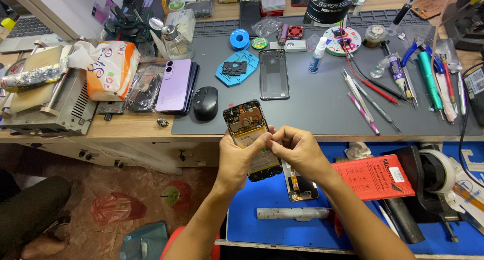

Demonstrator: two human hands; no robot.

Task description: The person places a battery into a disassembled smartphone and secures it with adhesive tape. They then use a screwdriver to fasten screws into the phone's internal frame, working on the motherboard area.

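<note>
Just below the front edge of the surface (pixel 151 129), left hand (pixel 237 156) wrapped around opened phone (pixel 252 139), right hand (pixel 295 146) pinched shut on something at its battery, seemingly mid-peel; next calling for slow, steady pull.

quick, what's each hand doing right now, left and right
Left hand: closed around the opened black smartphone with its back cover off, holding it up.
Right hand: fingertips pinched at the phone's exposed middle; what they grip cannot be told.
</note>
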